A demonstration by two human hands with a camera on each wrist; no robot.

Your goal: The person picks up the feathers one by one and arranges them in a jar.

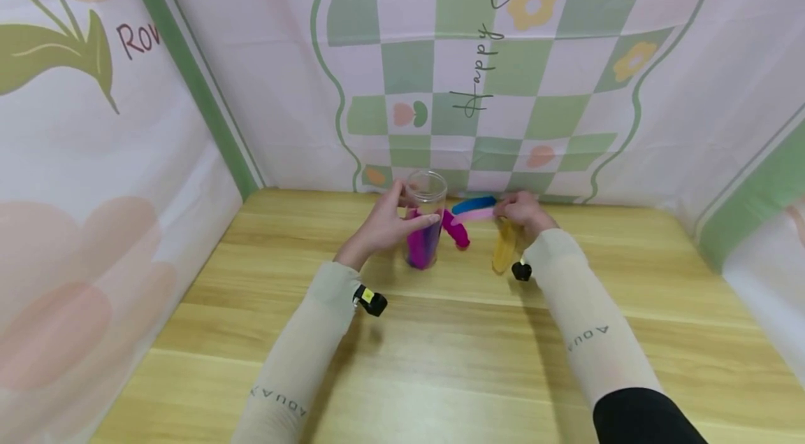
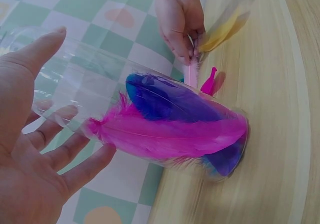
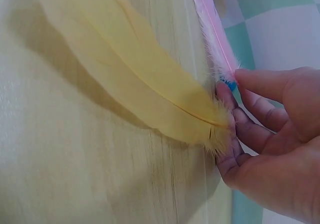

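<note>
My left hand [image 1: 385, 226] holds an upright clear glass [image 1: 427, 187], its thumb and fingers on either side. Inside the glass stand a magenta feather [image 2: 165, 136] and blue-purple feathers [image 2: 175, 102]. To the right, my right hand [image 1: 523, 212] pinches a pale pink feather [image 3: 215, 27] by its quill end. The base of a yellow feather [image 3: 135, 69] lies against the lower fingers of that hand; whether they grip it I cannot tell. Between the hands lie a magenta feather [image 1: 457, 231] and, behind the pink one, a blue feather [image 1: 474, 204].
Everything stands near the far edge of a wooden table [image 1: 434, 367]. A checked cloth [image 1: 465, 66] hangs directly behind it, and another printed cloth [image 1: 113, 220] hangs on the left side. Small black cameras sit on both wrists.
</note>
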